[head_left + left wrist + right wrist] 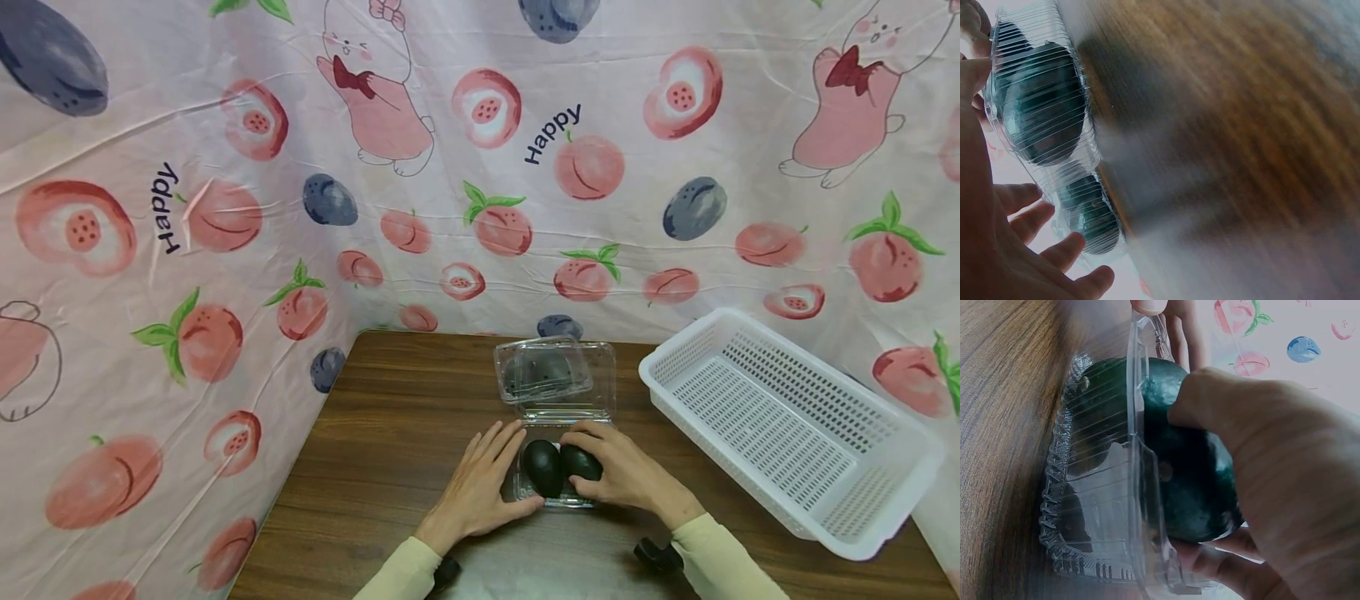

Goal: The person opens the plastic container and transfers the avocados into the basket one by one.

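An open clear plastic clamshell box (pixel 567 502) sits on the table, its lid folded back. In it rests a dark green avocado (pixel 542 468). My right hand (pixel 621 468) grips a second avocado (pixel 581 463) at the box's right side, thumb and fingers curled round it. The right wrist view shows this avocado (pixel 1191 500) partly above the box rim, its lower part behind the clear wall. Along the left side of the box lies my left hand (pixel 480 483), fingers extended and thumb at the near edge, steadying no avocado itself.
Behind the open box, another clear box (pixel 517 371) with dark fruit inside overlaps the raised lid. A white perforated plastic basket (pixel 750 467) stands at the right of the wooden table (pixel 375 433). A fruit-patterned cloth (pixel 420 183) hangs behind and at the left.
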Demonstrator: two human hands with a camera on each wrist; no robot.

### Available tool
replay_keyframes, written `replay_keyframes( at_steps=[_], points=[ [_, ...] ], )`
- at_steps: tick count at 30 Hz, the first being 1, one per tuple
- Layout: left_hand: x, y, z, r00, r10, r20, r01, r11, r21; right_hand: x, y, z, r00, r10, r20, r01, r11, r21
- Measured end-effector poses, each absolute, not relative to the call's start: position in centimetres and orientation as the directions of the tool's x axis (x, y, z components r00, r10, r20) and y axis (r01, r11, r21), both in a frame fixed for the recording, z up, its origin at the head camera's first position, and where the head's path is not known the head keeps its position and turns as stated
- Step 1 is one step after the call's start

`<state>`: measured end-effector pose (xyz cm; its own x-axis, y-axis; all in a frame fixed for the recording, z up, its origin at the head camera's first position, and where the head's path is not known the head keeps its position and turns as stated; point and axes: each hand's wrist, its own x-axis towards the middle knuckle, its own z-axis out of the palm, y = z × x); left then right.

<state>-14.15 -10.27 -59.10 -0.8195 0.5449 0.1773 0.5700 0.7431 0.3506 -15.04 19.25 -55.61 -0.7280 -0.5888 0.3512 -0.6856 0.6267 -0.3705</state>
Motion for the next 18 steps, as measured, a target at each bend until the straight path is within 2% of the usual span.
replay_keyframes(
  at_steps=[18],
  points=[
    [-14.1,-10.2,-58.9,-0.823,0.539,0.178,0.565,0.750,0.344,-14.8,20.0,-53.4,-0.699,-0.564,0.439,-0.715,0.570,-0.406]
  ],
)
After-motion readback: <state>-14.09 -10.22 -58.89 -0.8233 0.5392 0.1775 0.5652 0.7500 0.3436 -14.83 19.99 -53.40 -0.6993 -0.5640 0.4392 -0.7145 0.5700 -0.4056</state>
